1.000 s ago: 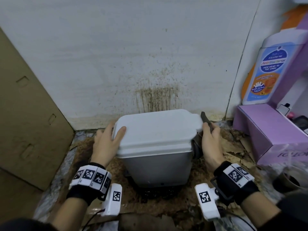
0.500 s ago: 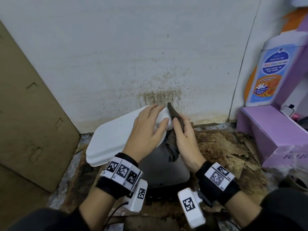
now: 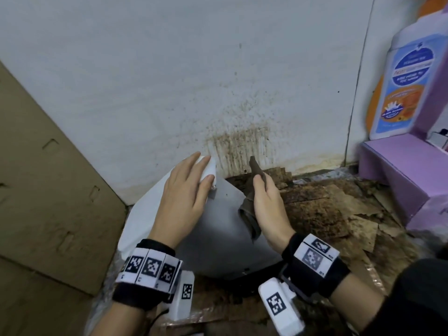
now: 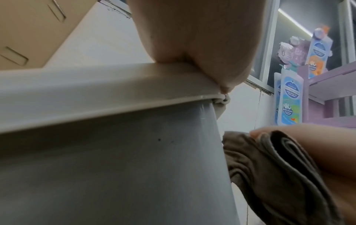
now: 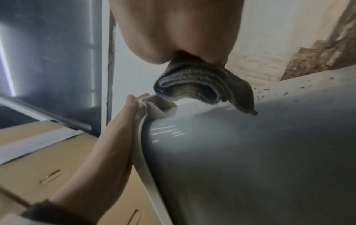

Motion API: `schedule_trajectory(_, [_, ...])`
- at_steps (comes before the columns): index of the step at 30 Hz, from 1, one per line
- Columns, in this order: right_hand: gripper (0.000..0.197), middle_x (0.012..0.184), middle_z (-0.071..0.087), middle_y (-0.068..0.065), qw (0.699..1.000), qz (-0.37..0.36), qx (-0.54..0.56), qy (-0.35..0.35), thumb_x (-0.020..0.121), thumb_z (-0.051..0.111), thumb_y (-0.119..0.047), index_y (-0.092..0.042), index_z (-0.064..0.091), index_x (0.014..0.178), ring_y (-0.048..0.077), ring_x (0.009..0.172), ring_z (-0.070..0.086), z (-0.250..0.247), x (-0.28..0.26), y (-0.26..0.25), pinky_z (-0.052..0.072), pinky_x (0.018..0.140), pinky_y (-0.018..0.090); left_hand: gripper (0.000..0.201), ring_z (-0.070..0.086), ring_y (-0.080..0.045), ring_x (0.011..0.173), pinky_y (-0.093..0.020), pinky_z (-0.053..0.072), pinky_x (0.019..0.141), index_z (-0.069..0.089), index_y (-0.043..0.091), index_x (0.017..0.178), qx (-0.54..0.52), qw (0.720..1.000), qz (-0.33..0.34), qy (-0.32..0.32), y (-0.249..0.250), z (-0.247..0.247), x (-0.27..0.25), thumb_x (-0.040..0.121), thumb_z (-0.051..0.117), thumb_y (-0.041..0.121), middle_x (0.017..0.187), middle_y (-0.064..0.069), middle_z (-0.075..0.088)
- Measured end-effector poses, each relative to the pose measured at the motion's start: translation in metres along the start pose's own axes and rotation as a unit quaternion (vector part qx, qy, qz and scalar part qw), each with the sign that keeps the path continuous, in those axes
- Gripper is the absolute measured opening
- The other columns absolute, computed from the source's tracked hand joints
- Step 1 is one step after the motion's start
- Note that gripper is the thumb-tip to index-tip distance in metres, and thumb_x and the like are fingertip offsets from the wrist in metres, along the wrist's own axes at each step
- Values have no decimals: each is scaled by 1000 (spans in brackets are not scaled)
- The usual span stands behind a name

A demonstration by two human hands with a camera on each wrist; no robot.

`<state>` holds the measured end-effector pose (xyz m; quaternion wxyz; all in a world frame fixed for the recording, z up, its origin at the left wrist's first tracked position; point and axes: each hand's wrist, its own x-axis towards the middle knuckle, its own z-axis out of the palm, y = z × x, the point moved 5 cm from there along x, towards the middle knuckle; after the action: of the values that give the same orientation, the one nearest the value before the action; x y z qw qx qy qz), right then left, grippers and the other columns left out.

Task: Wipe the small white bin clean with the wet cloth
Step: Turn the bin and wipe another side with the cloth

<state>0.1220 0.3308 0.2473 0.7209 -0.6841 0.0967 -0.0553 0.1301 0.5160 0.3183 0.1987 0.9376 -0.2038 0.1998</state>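
I counted one bin (image 3: 218,226), one cloth (image 3: 248,209), my two hands (left hand (image 3: 184,197), right hand (image 3: 269,207)), and one purple box (image 3: 397,170) to the right of the bin.

Smooth, faintly glossy plastic bin (image 3: 218,229) (speckled) — ribbed matt cloth (image 3: 248,214), cardboard (image 3: 48,190)

place: shop | cues: purple product display (image 3: 397,170), stacked cardboard cartons (image 3: 48,190)
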Motion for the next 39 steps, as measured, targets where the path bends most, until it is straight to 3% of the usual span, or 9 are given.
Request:
schedule_trajectory(3, [57,166,31,-6,997,-35,-40,-51,111,29,-47,-26,23,163,15,154,25,26,-7,-12,19,119,26,52,31,-15,150,-37,26,122,41,26,155,3,1000,0,2,-2,-1,-1,108,30,46,163,4,35])
schedule_trajectory(7, [60,172,4,-11,985,-28,-75,-154,109,19,-53,-31,9,165,11,159,-4,61,-15,-3,-1,123,33,52,33,-17,149,-39,29,120,43,23,154,4,1000,4,4,-1,0,0,109,30,45,161,2,37])
schedule_trajectory(10, [66,173,0,-14,985,-11,-36,-170,102,21,-65,-43,6,162,6,159,-4,68,-13,7,2,130,45,52,34,-18,148,-39,29,120,44,21,154,8,1000,3,12,-2,-1,2,109,30,43,160,1,39])
schedule_trajectory(12, [58,173,-3,-15,980,-58,-86,-171,109,26,-44,-39,7,164,2,157,-9,67,-12,8,0,127,34,52,34,-18,148,-39,29,120,44,21,153,10,1000,3,16,-2,-1,2,109,30,43,160,0,39])
schedule_trajectory(15, [55,173,0,-16,969,-131,-147,-150,112,29,-32,-36,12,165,-1,157,-5,65,-18,8,3,123,23,53,34,-18,148,-37,27,121,45,21,153,8,1000,2,18,-1,-1,2,108,29,44,159,0,40])
schedule_trajectory(21, [56,174,0,-4,931,-247,-262,-61,110,20,-39,-25,21,164,6,158,-7,65,-17,19,-1,128,29,51,36,-18,147,-34,27,121,47,18,151,8,999,7,38,0,0,0,108,32,42,158,-1,43])
schedule_trajectory(31, [62,167,32,-7,968,-168,-187,2,103,22,-45,-23,34,160,6,154,26,37,-4,93,22,127,40,47,37,-15,145,-29,27,118,47,22,151,15,998,-26,60,-12,-7,-5,108,38,39,157,2,44])
schedule_trajectory(35, [62,166,33,-7,978,-102,-181,17,100,24,-42,-26,35,159,8,153,26,17,5,115,22,127,43,55,31,-13,148,-25,22,119,29,23,161,-10,998,-30,51,-11,-6,-6,110,38,40,163,2,36])
schedule_trajectory(39, [63,168,31,-7,980,-90,-176,11,99,24,-36,-25,34,160,6,154,22,28,5,105,16,129,37,52,33,-16,147,-31,26,120,41,21,156,2,998,-38,59,-12,-5,-6,108,36,41,162,2,37])
